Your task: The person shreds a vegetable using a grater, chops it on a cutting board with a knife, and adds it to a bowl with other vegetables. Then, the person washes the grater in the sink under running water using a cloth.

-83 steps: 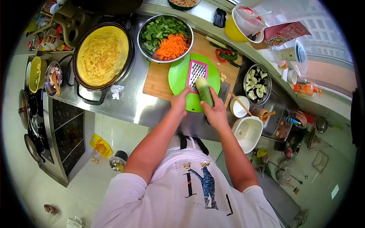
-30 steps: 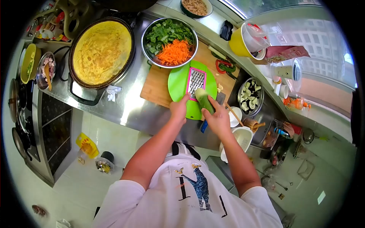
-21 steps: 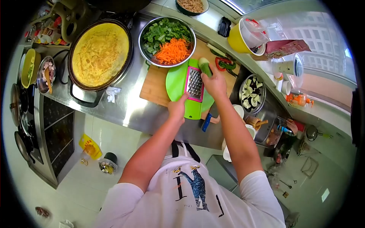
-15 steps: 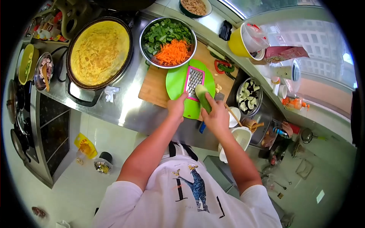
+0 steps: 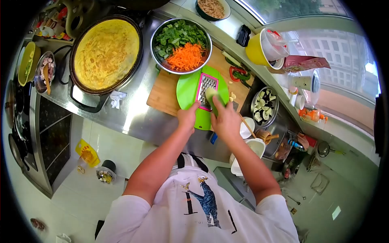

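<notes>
While the left hand grips the grater, the vegetable juts forward from the clasping right hand.

Head-worn camera peers forward and down, close over the wearer's shirt at six o'clock, counter spanning ten to three, window at two.

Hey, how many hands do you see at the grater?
2: the left hand holds the grater by its left edge, and the right hand grips the green vegetable over it. No other hands show.
</notes>
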Available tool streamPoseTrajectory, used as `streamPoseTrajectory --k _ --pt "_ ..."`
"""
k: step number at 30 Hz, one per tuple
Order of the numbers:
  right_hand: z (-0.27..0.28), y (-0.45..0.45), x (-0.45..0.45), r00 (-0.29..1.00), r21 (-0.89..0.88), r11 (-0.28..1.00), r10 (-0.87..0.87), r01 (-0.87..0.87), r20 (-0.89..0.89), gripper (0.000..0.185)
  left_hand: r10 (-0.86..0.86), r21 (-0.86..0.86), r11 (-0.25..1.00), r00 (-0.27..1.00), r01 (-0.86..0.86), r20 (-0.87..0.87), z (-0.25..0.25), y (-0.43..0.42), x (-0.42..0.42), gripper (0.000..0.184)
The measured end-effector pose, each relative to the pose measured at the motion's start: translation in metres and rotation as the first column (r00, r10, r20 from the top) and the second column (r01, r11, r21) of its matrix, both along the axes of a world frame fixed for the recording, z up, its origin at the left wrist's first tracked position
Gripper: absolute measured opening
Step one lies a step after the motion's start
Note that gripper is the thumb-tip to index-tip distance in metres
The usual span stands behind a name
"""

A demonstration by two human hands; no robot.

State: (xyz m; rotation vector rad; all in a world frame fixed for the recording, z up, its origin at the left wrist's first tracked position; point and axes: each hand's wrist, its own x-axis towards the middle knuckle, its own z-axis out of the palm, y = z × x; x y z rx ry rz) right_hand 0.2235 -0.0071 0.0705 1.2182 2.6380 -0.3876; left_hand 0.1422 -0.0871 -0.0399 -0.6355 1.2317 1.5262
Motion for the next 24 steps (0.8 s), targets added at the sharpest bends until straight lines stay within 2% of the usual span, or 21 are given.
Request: streamPoseTrajectory --k 1,3,6,10,13,14,15,16,17,19,20,21,22,23,24 --pt "-0.017 0.013 -0.012 1.0 -0.007 1.0 -0.003 0.003 0.001 0.058 -0.007 -0.005 1.0 1.0 0.007 -0.011 0.002 -0.002 0.001 0.035" --pt "-0.049 0.047 -0.041 0.995 0.131 0.987 -0.088 0.094 -0.055 0.056 -0.02 -0.009 1.0 0.999 0.019 -0.028 0.004 -0.004 0.004 0.034" --pt "-0.058 0.077 -0.047 0.979 0.068 0.988 -0.127 0.139 -0.156 0.054 0.015 0.021 1.0 0.997 -0.013 -0.076 0.006 -0.002 0.002 0.034" --pt "0.009 0.022 -0.007 0.993 -0.056 0.994 -0.097 0.094 -0.065 0.057 -0.005 -0.006 1.0 0.999 0.005 -0.042 0.011 -0.006 -0.005 0.034" --pt "0.014 -0.004 0.005 0.993 -0.136 0.985 -0.092 0.102 0.075 0.059 -0.003 -0.012 1.0 1.0 0.003 -0.01 0.007 -0.004 -0.007 0.034" --pt "-0.007 -0.001 0.005 0.994 -0.058 0.994 -0.096 0.093 -0.053 0.058 0.006 -0.003 1.0 1.0 -0.006 -0.007 0.004 -0.006 -0.003 0.034" --pt "-0.021 0.015 -0.008 0.989 -0.06 0.989 -0.14 0.138 -0.041 0.057 0.006 -0.005 1.0 1.0 -0.006 -0.007 0.003 -0.004 -0.003 0.034" --pt "-0.042 0.034 -0.02 0.989 0.057 0.99 -0.126 0.131 -0.081 0.055 0.003 -0.002 1.0 1.0 -0.003 -0.022 0.005 -0.004 -0.002 0.034" --pt "-0.065 0.055 -0.026 0.968 0.065 0.991 -0.098 0.116 -0.233 0.056 -0.002 -0.002 1.0 0.999 0.002 -0.034 0.006 -0.006 0.002 0.034" --pt "-0.077 0.077 -0.03 0.95 0.056 0.994 -0.072 0.094 -0.303 0.053 -0.007 -0.008 1.0 0.999 0.007 -0.037 0.007 -0.006 0.002 0.034" --pt "-0.073 0.079 -0.029 0.885 -0.24 0.929 -0.348 0.281 -0.309 0.055 -0.007 -0.012 1.0 0.999 0.007 -0.038 0.007 -0.005 0.0 0.034" --pt "-0.066 0.078 -0.029 0.774 -0.512 0.749 -0.59 0.42 -0.229 0.056 -0.007 -0.01 1.0 0.999 0.007 -0.039 0.003 -0.006 -0.002 0.034" --pt "-0.035 0.065 -0.027 0.654 -0.716 0.477 -0.755 0.509 -0.038 0.059 -0.021 0.005 1.0 0.999 0.021 -0.039 -0.003 -0.008 -0.001 0.036" --pt "-0.032 0.057 -0.01 0.659 -0.71 0.483 -0.751 0.512 -0.036 0.059 -0.032 0.025 0.999 0.999 0.033 -0.038 -0.007 -0.008 0.0 0.039" --pt "-0.035 0.052 0.009 0.594 -0.8 0.311 -0.802 0.512 0.068 0.06 -0.026 0.032 0.999 0.999 0.027 -0.032 -0.003 -0.008 0.0 0.039"
